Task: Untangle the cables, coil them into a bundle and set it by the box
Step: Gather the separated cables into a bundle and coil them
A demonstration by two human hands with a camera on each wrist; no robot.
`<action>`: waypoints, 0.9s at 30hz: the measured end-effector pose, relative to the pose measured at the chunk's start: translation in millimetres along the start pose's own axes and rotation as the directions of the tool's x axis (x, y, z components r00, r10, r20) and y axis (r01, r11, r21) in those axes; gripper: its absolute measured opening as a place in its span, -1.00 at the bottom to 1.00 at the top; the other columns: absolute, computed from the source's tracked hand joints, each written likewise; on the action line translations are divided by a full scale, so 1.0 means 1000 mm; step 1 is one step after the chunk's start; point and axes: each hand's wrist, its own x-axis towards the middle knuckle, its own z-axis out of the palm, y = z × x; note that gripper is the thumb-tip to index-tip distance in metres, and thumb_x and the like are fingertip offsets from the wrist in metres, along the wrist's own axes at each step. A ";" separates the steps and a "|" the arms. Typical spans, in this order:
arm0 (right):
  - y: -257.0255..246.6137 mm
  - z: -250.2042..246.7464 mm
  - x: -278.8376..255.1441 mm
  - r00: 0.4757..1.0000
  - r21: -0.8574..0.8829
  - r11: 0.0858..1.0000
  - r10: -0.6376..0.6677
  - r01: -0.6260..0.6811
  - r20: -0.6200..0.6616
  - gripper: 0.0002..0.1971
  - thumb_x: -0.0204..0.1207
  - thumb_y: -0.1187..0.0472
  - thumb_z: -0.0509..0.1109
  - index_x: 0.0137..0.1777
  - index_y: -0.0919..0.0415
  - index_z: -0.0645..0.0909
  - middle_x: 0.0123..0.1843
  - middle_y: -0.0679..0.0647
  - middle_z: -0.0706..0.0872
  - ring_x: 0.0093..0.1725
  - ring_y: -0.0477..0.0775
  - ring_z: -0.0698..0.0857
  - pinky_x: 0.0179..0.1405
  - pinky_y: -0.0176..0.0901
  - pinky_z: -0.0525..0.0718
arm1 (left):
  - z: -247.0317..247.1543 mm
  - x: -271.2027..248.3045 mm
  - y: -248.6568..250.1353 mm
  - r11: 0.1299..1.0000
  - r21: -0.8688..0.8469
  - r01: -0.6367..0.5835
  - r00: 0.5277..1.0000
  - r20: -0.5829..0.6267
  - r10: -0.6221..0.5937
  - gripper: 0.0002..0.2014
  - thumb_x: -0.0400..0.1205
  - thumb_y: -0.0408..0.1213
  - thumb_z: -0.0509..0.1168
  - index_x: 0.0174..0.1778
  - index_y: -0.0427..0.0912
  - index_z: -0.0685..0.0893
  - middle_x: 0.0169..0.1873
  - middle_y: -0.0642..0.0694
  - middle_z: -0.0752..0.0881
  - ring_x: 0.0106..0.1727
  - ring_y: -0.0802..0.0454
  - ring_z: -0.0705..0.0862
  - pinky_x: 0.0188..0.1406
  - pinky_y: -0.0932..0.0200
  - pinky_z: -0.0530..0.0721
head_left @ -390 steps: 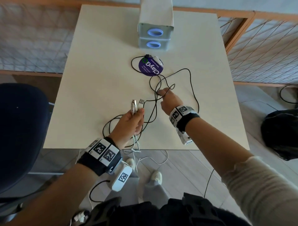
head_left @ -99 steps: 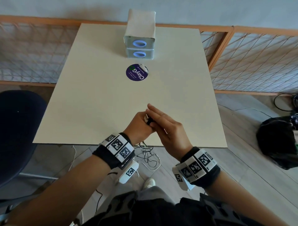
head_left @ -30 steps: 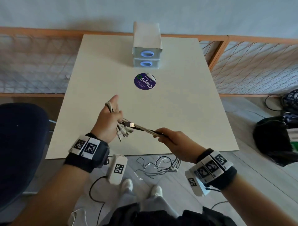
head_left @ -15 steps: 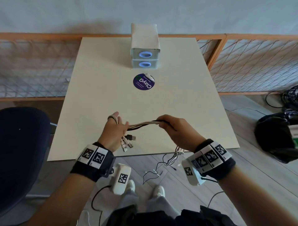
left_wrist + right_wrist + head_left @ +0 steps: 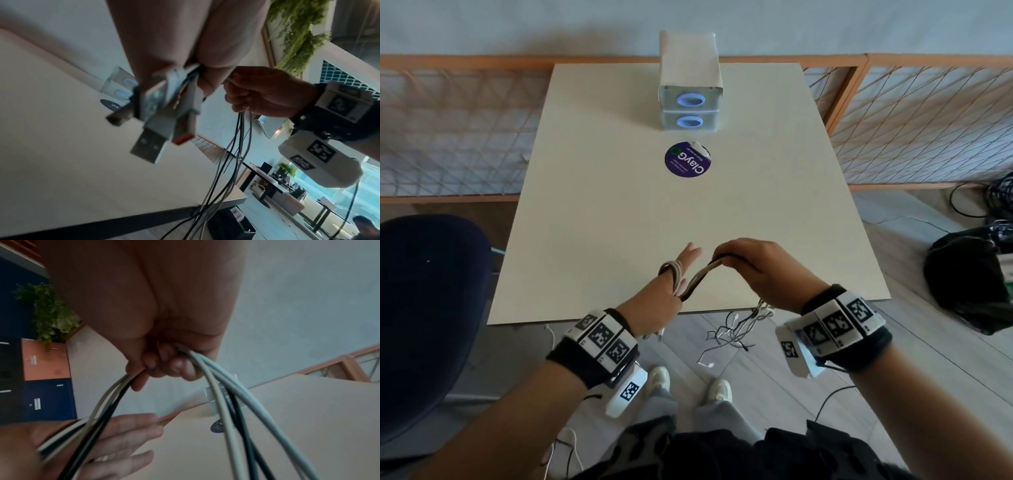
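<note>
Two bare hands work a bunch of black, white and grey cables above the near edge of a cream table. The left hand is flat, its fingers straight and pointing away from the person, and turns of cable loop round them. The left wrist view shows USB plugs sticking out from under that hand, squeezed between palm and thumb; motion blur hides the exact grip there. The right hand is just beside it, fingers curled round the bunch and lifting it in an arch between the two hands. In the right wrist view the curled fingertips close on the strands, which fan out to both sides. Beyond the right hand, the loose ends of the cables hang over the table's front edge toward the wood-look floor, above the person's white shoes.

At the far end of the table, well apart from the hands, stands the box, a white two-drawer unit with blue oval pulls. Just in front of it lies a round purple sticker printed "ClayG". A dark blue chair is to the left of the table, and a black bag sits on the floor to the right.
</note>
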 end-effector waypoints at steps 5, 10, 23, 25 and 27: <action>-0.017 0.004 0.002 0.987 -0.007 0.990 -0.141 0.142 0.074 -0.80 0.63 0.24 0.22 0.11 0.19 0.65 -0.01 0.05 0.74 -0.09 -0.07 0.64 -0.01 -0.30 0.55 | -0.003 -0.001 0.007 0.985 0.127 0.114 0.969 0.206 -0.138 -0.20 0.42 -0.51 0.20 0.56 0.08 0.14 0.40 -0.14 0.55 0.30 -0.20 0.64 0.17 -0.04 0.69; -0.007 0.008 0.022 0.998 0.199 0.980 0.024 -0.011 -0.063 -0.83 0.61 0.19 0.26 0.13 0.18 0.59 -0.08 0.04 0.74 -0.21 -0.18 0.62 -0.15 -0.50 0.51 | 0.003 -0.010 0.028 0.938 -0.332 0.100 0.927 0.373 0.033 -0.65 0.58 -0.06 0.27 0.14 -0.24 0.66 -0.56 -0.02 0.66 -0.70 0.18 0.42 -0.70 0.35 0.33; 0.066 0.108 -0.051 0.913 0.246 0.881 0.372 -0.404 0.168 -0.87 0.67 0.17 0.08 -0.09 0.15 0.39 -0.35 -0.04 0.47 -0.40 -0.06 0.41 -0.32 -0.18 0.45 | -0.027 -0.010 0.073 0.772 -0.585 -0.249 0.969 -0.150 0.198 -0.64 0.61 -0.22 0.12 0.33 -0.09 0.56 -0.10 0.00 0.80 -0.66 0.23 0.40 -0.64 0.42 0.35; 0.054 0.102 -0.042 0.935 0.294 0.888 0.324 -0.352 0.142 -0.86 0.67 0.18 0.07 -0.10 0.11 0.40 -0.35 -0.03 0.42 -0.39 -0.03 0.37 -0.31 -0.14 0.43 | -0.022 -0.005 0.061 0.939 -0.283 -0.195 0.974 -0.165 0.152 -0.50 0.59 -0.34 0.17 0.48 0.04 0.40 0.23 0.03 0.69 -0.56 0.19 0.49 -0.55 0.37 0.48; 0.039 0.090 -0.030 0.960 0.367 0.887 0.254 -0.279 0.116 -0.81 0.64 0.18 0.08 -0.18 -0.10 0.40 -0.30 0.02 0.44 -0.31 0.03 0.40 -0.24 -0.03 0.47 | -0.005 -0.003 0.051 0.963 0.262 -0.063 0.996 -0.050 0.079 -0.39 0.57 -0.42 0.16 0.54 0.10 0.31 0.16 0.01 0.67 -0.45 0.08 0.60 -0.42 0.24 0.60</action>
